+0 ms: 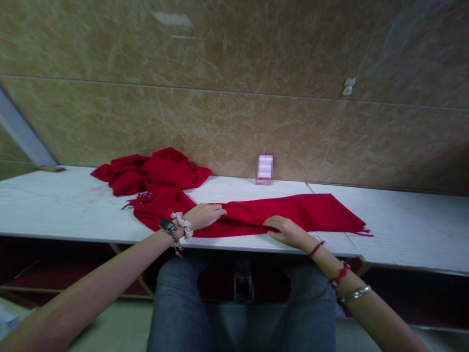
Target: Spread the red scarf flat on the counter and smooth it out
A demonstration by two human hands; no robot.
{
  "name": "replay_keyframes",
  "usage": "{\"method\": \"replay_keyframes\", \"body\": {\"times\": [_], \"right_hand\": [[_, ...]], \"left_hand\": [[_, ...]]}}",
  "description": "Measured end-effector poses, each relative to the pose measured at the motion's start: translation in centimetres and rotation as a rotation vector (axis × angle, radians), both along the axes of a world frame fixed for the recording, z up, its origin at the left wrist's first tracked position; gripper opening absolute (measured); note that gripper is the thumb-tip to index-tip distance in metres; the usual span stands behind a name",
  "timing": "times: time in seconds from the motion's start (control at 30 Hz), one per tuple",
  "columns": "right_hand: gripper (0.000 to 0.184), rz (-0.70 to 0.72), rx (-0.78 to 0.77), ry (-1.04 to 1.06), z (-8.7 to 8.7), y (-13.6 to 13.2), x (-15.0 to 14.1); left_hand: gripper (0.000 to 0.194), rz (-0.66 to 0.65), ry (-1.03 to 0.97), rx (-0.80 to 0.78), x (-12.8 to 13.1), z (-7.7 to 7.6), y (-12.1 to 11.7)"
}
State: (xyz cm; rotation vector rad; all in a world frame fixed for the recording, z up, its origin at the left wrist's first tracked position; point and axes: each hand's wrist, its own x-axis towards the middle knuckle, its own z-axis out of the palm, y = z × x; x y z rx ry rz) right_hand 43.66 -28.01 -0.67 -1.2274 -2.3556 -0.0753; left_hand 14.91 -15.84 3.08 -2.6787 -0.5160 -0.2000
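Observation:
A red scarf (300,210) with fringed ends lies lengthwise along a white tabletop (66,205). Its right part is folded into a long flat strip, while a loose crumpled heap of red cloth (164,168) sits at the left against the wall; whether it joins the strip is hard to tell. My left hand (205,216) rests on the middle of the strip, fingers closed together on the cloth. Farther right, my right hand (287,232) has its fingers and thumb closed on the strip's near edge. Some fingertips are hidden in the fabric.
Behind the tabletop rises a brown marbled wall (234,122). A small phone-like object with a blurred, bright face (265,168) leans there. Below the front edge are open dark compartments (73,274), and my knees (179,293) are under the table.

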Motion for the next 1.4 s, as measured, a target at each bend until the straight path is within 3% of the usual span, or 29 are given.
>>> {"method": "replay_keyframes", "body": {"times": [0.33, 0.67, 0.8, 0.93, 1.07, 1.2, 1.4], "right_hand": [[0.021, -0.029, -0.054, 0.048, 0.4, -0.5, 0.9], [0.022, -0.025, -0.002, -0.039, 0.6, -0.7, 2.1], [0.020, -0.061, 0.012, -0.031, 0.2, -0.6, 2.9], [0.021, -0.123, 0.043, -0.025, -0.1, -0.8, 2.9], [0.015, -0.191, 0.081, 0.012, -0.7, -0.2, 2.7], [0.014, -0.209, 0.109, 0.105, -1.2, 0.3, 3.1], [0.021, -0.183, 0.124, 0.068, -1.1, -0.6, 4.5]], "left_hand": [[0.018, -0.056, 0.138, -0.020, -0.7, -0.7, -0.6], [0.029, 0.030, 0.067, -0.040, -0.5, -0.9, -0.1], [0.027, -0.011, 0.061, -0.062, 0.0, -0.6, -0.9], [0.026, -0.094, 0.000, -0.121, 2.3, -0.3, -2.7], [0.038, -0.116, -0.039, -0.153, 6.8, -0.7, -4.6], [0.024, -0.057, -0.065, -0.181, 11.1, -1.6, -5.4], [0.018, -0.049, -0.113, -0.182, 12.1, -3.0, -4.6]]}}
